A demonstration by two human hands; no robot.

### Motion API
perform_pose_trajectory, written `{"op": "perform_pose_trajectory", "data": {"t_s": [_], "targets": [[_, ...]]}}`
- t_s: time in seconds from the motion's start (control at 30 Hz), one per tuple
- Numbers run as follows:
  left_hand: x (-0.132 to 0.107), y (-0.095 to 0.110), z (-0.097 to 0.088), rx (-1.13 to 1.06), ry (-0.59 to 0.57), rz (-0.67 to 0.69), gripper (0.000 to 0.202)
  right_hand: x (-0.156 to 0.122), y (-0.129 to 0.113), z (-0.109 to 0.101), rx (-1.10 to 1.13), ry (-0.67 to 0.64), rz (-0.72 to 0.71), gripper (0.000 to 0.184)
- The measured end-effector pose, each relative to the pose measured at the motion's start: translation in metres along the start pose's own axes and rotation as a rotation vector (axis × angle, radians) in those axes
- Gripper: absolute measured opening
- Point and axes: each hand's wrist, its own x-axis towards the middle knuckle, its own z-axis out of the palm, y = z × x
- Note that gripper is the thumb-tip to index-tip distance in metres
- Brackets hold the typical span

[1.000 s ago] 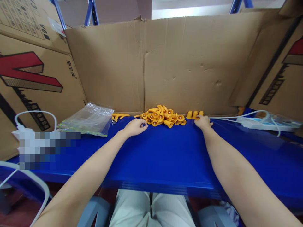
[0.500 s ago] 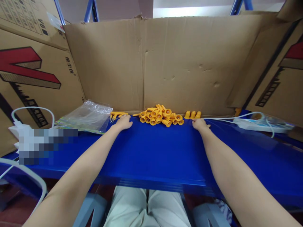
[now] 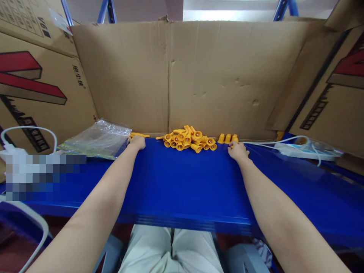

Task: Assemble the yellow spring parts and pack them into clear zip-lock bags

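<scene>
My left hand (image 3: 138,142) reaches to the back left of the blue table, over thin yellow stick-like pieces (image 3: 140,135). Its fingers are mostly hidden behind the hand, so what they hold cannot be made out. At the back right, my right hand (image 3: 239,151) has its fingers closed on a small yellow cap (image 3: 231,146), only partly visible. Right behind it, several yellow caps (image 3: 228,138) stand in a short row against the cardboard. Between my hands lies a heap of yellow trumpet-shaped pieces (image 3: 187,139), with shiny metal inside their flared cups.
A tall cardboard sheet (image 3: 216,76) walls off the back of the blue table (image 3: 182,182). Clear plastic bags (image 3: 96,138) lie at left, beside a white device with a cable. At right are a white power strip (image 3: 295,149) and cables. Printed cartons (image 3: 34,91) flank the table.
My left hand has moved left, onto the thin yellow pieces. My right hand has drawn slightly back from the row of caps, and its fingers are closed on a yellow cap. The view has shifted slightly.
</scene>
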Motion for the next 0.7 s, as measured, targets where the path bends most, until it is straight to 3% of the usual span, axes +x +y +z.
{"op": "perform_pose_trajectory", "data": {"t_s": [0.17, 0.4, 0.5, 0.6, 0.7], "targets": [[-0.002, 0.006, -0.012, -0.072, 0.155, 0.046, 0.030, -0.009, -0.013, -0.012, 0.094, 0.125, 0.011, 0.028], [0.005, 0.017, -0.054, -0.402, 0.391, 0.082, 0.021, -0.011, -0.016, -0.015, 0.148, 0.149, -0.038, 0.035], [0.005, 0.023, -0.061, -0.456, 0.400, 0.091, 0.017, -0.010, -0.014, -0.014, 0.147, 0.116, -0.040, 0.037], [0.002, 0.029, -0.054, -0.459, 0.370, 0.113, 0.015, -0.008, -0.011, -0.012, 0.149, 0.088, -0.018, 0.041], [-0.002, 0.033, -0.039, -0.512, 0.176, 0.108, 0.013, -0.003, -0.006, -0.007, 0.140, 0.040, -0.003, 0.041]]}}
